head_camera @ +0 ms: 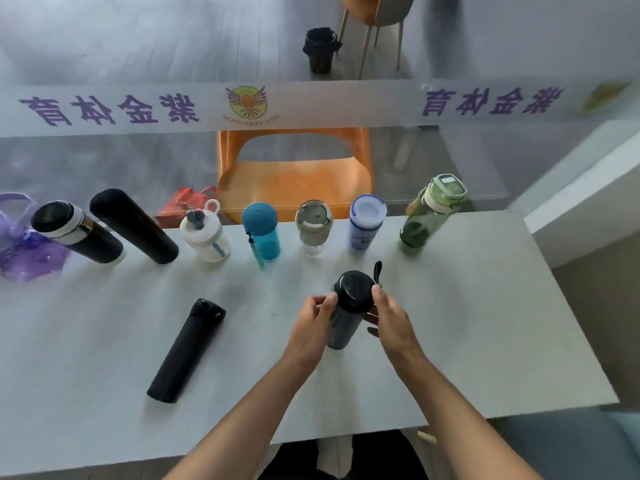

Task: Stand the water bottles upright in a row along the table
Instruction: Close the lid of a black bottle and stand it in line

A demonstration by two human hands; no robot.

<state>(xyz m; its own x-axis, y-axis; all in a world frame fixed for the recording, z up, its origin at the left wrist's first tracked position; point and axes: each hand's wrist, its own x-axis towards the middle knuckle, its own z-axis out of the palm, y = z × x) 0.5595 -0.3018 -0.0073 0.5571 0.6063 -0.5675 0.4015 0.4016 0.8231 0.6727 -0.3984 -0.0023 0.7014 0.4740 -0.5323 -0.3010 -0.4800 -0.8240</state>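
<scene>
Fingers (329, 301) of both hands flank the dark bottle (349, 306).

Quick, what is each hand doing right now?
Left hand: closed on the side of the dark bottle.
Right hand: closed on the other side of the same bottle, near its cap.

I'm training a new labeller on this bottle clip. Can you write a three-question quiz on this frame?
1. True or false: the green bottle stands at the right end of the far row.
2. What do both hands, left and right, hold?
   A. the blue bottle
   B. the dark bottle with a strap
   C. the purple bag
3. Which bottle stands apart from the row, left of the hands?

Key: 1 true; 2 B; 3 the slim black bottle.
</scene>
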